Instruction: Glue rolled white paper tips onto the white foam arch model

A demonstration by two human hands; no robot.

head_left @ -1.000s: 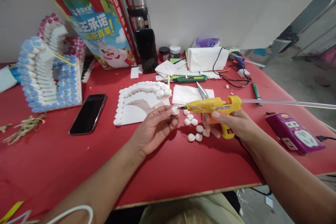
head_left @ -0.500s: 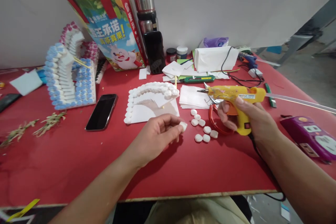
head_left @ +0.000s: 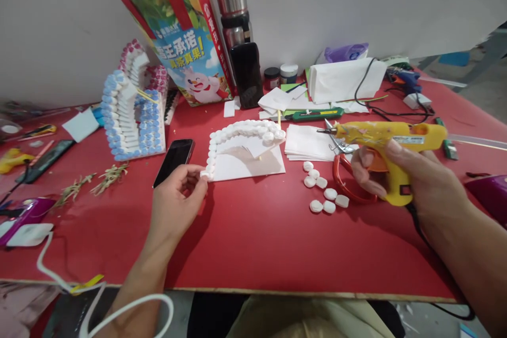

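Observation:
My left hand [head_left: 180, 187] is closed in a pinch on a small white puffy piece [head_left: 205, 175], at the near left corner of a white model [head_left: 247, 165]. The model has a flat board base and a curved row of similar white pieces along its left and back edges. My right hand [head_left: 390, 169] grips a yellow hot glue gun [head_left: 380, 134] by its handle, nozzle pointing left, held above the table. Several loose white pieces [head_left: 329, 194] lie on the table between my hands. Red-handled scissors [head_left: 344, 182] rest partly hidden behind the glue gun.
A black phone [head_left: 174, 158] lies just beyond my left hand. Blue and white finished models [head_left: 132, 121], a gift bag [head_left: 190, 53] and a steel flask [head_left: 233, 10] stand behind. White sheets [head_left: 304, 142] and a green cutter [head_left: 317, 114] lie right of the model.
My left hand has moved left with the white piece, from beside the loose pieces to the model's near left corner. The glue gun stays in my right hand. The view has shifted left.

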